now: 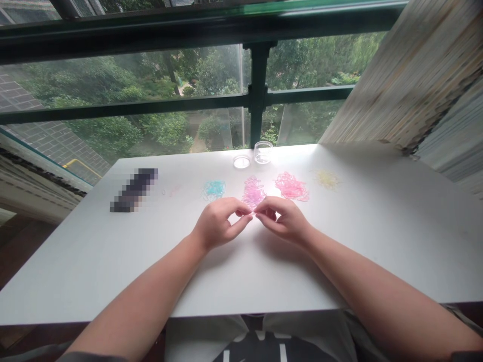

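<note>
My left hand (222, 223) and my right hand (285, 218) meet over the table, thumb and forefinger of each pinched, the tips almost touching. Whatever tiny thing sits between the fingertips is too small to make out. Just behind them lies a pile of purple-pink loops (253, 188) that look like small rubber bands, its near edge partly hidden by my fingers. A blue pile (214, 189) of similar loops is beyond my left hand. Past my right hand spreads a bright pink pile (291, 186), with a pale yellow pile (326, 178) farther right.
On the white table (151, 281), a clear round container (263, 152) stands at the back beside a flat round lid (241, 162). A pixelated dark object (134, 191) lies at left, near a few faint loops (173, 190). Behind are a green-framed window (258, 95) and curtain (370, 85).
</note>
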`<action>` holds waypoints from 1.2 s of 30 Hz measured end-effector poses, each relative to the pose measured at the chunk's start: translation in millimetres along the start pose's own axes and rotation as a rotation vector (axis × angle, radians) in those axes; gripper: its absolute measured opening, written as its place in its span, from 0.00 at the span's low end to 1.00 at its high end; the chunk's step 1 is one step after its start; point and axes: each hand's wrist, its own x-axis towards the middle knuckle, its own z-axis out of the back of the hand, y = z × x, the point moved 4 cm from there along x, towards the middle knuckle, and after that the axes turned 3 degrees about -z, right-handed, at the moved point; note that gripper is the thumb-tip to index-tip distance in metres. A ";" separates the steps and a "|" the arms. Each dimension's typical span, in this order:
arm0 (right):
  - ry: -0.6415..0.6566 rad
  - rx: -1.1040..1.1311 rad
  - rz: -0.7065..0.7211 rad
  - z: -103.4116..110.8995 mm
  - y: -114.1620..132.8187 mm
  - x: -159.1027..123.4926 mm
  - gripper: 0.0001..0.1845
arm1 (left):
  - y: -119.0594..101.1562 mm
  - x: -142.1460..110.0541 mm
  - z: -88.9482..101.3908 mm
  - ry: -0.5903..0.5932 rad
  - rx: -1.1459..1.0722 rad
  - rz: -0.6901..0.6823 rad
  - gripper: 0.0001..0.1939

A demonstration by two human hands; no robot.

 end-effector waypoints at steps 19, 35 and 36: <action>0.013 -0.002 -0.099 -0.2 -7.0 -2.0 0.11 | 0.6 -0.7 1.0 -0.018 0.047 -0.026 0.02; 0.026 -0.037 0.029 2.7 -2.9 0.0 0.02 | -1.1 -0.1 -1.0 0.062 0.166 -0.081 0.04; 0.029 -0.041 0.031 2.7 -3.1 0.1 0.02 | -1.0 -0.1 -0.9 0.064 0.159 -0.077 0.04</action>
